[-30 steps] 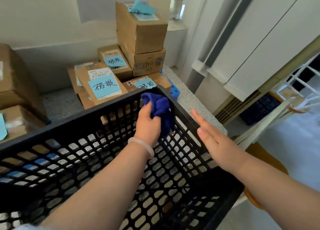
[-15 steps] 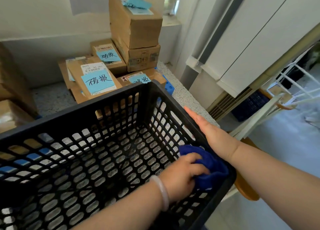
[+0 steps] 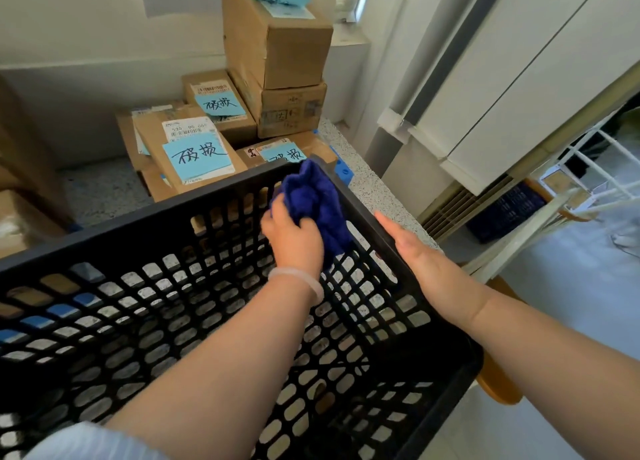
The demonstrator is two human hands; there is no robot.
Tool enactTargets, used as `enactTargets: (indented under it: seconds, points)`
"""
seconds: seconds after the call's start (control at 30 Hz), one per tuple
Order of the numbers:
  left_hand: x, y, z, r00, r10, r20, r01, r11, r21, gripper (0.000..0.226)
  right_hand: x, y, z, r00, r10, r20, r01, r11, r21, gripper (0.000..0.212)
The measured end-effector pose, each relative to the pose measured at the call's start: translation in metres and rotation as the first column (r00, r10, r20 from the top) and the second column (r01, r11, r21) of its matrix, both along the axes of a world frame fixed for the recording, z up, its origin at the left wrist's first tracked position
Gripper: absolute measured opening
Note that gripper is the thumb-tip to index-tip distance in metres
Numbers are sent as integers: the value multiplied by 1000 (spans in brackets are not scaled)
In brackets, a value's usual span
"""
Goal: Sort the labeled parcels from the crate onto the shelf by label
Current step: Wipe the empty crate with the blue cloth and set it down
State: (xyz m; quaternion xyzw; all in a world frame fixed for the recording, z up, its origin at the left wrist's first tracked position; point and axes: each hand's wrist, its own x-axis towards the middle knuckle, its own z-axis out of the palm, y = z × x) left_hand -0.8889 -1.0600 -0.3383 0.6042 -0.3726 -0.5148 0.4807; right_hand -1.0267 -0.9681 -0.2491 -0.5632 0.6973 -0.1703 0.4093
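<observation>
On my feed the left fingers [image 3: 277, 213] are curled tight round a bunched blue cloth [image 3: 315, 203], holding it against the inside far right corner of the black crate [image 3: 138, 222]; behind them the left hand [image 3: 294, 238] wears a pale bracelet [image 3: 298, 279] at the wrist. The right fingers [image 3: 391, 225] lie straight and together, the right hand [image 3: 426, 265] resting flat on the crate's right rim. Beyond the crate's far rim I see a speckled ledge [image 3: 367, 189], where the parcels [image 3: 277, 44] are stacked towards the wall, near the ledge's right edge, several carrying blue labels [image 3: 197, 154] with handwritten characters
</observation>
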Motion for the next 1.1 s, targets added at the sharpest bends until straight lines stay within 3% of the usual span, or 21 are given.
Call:
enactTargets:
  seconds: [0.07, 0.2, 0.33, 0.4, 0.47, 0.5, 0.6, 0.67, 0.73, 0.8, 0.9, 1.0, 1.07, 1.1]
  points:
    - [-8, 22, -8, 979, -145, 144, 151, 988, -37, 48, 0, 0, -1, 1000, -4, 17, 4, 1000, 2, 65]
    - [-11, 67, -32, 855, -449, 258, 451, 891, 55, 43, -1, 0, -3, 999, 0, 36, 1, 1000, -17, 63]
    - [-3, 102, -48, 647, -718, 257, 729, 681, 68, 40, -2, 0, -4, 999, 3, 34, -1, 999, -36, 65]
    - [0, 119, -52, 462, -830, 313, 859, 506, 74, 40, -3, 0, -5, 1000, 6, 20, -5, 999, -32, 63]
    - [-1, 128, -53, 313, -869, 385, 930, 363, 64, 42, -4, 1, -7, 1000, 13, 15, -13, 999, -39, 59]
    - [-1, 127, -54, 292, -873, 391, 939, 340, 58, 41, -4, 1, -8, 1000, 15, 14, -14, 999, -43, 57]
    - [0, 108, -55, 379, -892, 249, 910, 407, 74, 34, -2, 1, -7, 1000, 9, 15, -8, 999, -42, 57]
    - [3, 85, -53, 522, -851, 46, 831, 520, 198, 32, -1, 1, -5, 1000, 11, 8, -10, 999, -47, 60]
    - [6, 62, -50, 765, -622, -167, 638, 696, 331, 31, 0, 2, -3, 1000, 27, -12, -27, 999, -41, 59]
    - [8, 36, -49, 921, -341, -191, 389, 840, 378, 32, -1, 2, -4, 999, 34, -30, -35, 999, -27, 54]
    - [10, 8, -43, 966, -87, -244, 163, 937, 310, 31, -1, 2, -4, 999, 28, -32, -29, 999, -28, 58]
    - [12, -10, -52, 974, 162, -161, -117, 959, 256, 40, -3, 2, -5, 1000, 16, -21, -17, 999, -37, 61]
    - [8, -11, -53, 967, 229, -112, -193, 944, 269, 48, -4, 2, -7, 1000, 20, -17, -20, 999, -47, 62]
    - [3, -6, -51, 984, 173, -43, -157, 957, 243, 52, -4, 2, -7, 1000, 21, -17, -22, 999, -49, 63]
